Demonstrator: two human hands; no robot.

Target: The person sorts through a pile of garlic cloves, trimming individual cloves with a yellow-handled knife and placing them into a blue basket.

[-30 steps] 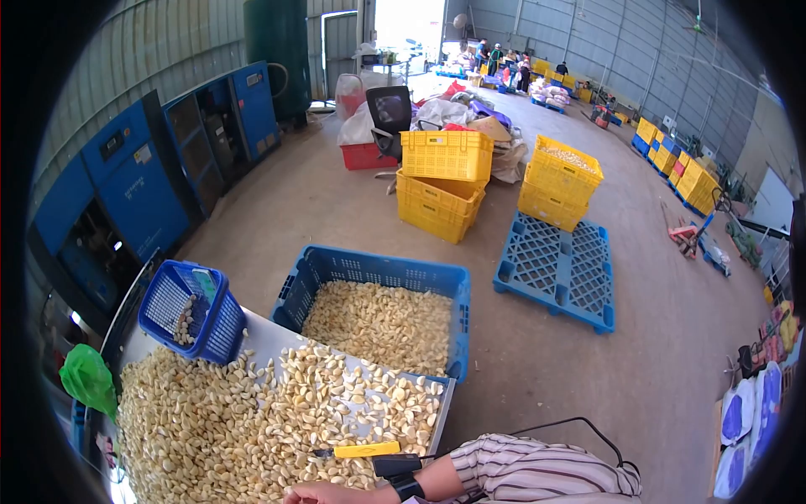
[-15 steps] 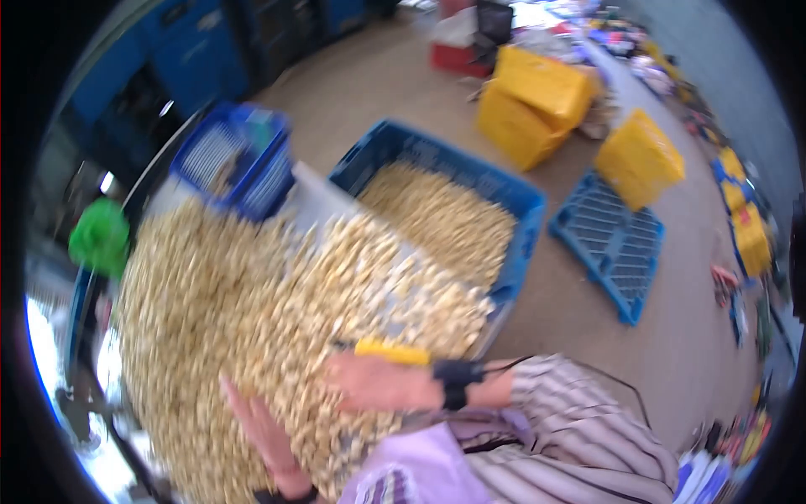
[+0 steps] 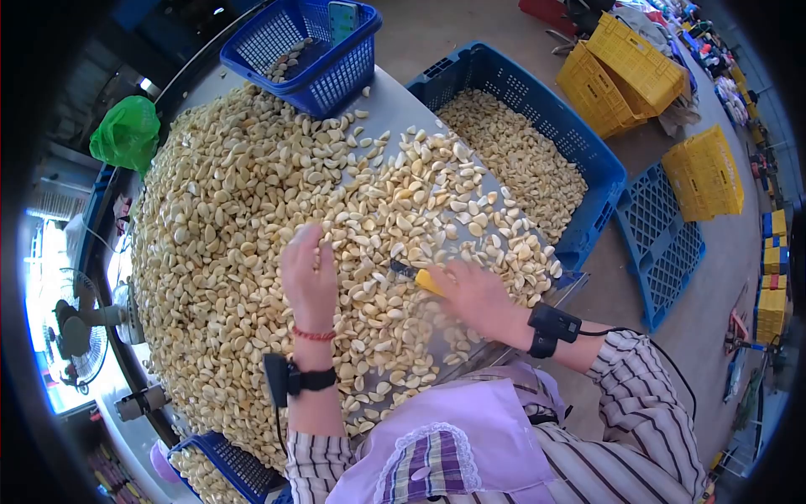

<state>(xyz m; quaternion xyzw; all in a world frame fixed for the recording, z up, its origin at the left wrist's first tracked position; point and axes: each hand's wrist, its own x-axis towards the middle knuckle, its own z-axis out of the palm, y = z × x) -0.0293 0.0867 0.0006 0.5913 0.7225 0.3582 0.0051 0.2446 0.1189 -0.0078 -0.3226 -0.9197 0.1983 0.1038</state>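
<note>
A broad heap of pale cloves (image 3: pixel 235 218), seemingly peeled garlic, covers the work table. Over the middle of it is my left hand (image 3: pixel 309 281), its fingers loosely bent, the thumb slightly apart, and no object visible in them. To its right, my right hand (image 3: pixel 480 298) is closed around a small knife (image 3: pixel 429 282) with a yellow handle; its dark blade points left, low over the cloves. That hand is somewhat blurred, and its palm is hidden. Loose cloves lie around both hands, thinning out toward the table's right edge.
A blue basket (image 3: pixel 334 91) with a few pieces inside stands at the table's far end. Beyond the right edge sits a large blue crate (image 3: pixel 606 178) of cloves. Yellow crates (image 3: pixel 630 76) and a blue pallet (image 3: pixel 659 244) are on the floor. A fan (image 3: pixel 80 328) stands left.
My left hand has moved up and right, its flat fingers now bent. My right hand, with the knife, has shifted right and up the table. The camera view has turned and steadied.
</note>
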